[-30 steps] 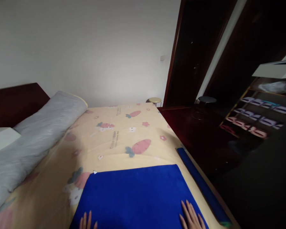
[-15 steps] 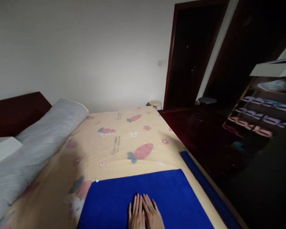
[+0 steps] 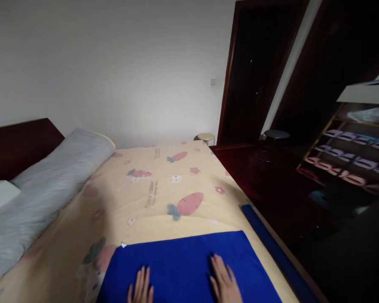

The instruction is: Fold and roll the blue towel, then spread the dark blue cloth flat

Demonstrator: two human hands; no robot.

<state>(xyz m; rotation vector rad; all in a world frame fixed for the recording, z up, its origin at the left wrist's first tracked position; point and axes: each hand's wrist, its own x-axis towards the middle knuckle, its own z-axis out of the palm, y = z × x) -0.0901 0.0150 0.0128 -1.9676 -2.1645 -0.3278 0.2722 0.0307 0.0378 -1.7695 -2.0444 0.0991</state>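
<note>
A blue cloth [image 3: 180,261] lies spread flat on the bed, with a small white tag at its far left corner. My left hand [image 3: 140,287] rests palm down on the left part of the cloth, fingers stretched out. Farther right, my right hand [image 3: 225,280] lies flat on the same cloth, fingers extended and thumb apart. Neither hand holds anything. Both wrists are cut off by the bottom edge of the view.
The bed's yellow sheet [image 3: 164,189] has carrot and rabbit prints. A grey pillow [image 3: 60,172] lies along the left by the dark headboard [image 3: 19,143]. A blue strip [image 3: 271,244] runs along the right bed edge. Beyond stand two stools and a shoe rack [image 3: 347,145].
My hands were side by side at the middle of the cloth. They have moved apart over it, the left hand leftward and the right hand rightward. The view has shifted slightly.
</note>
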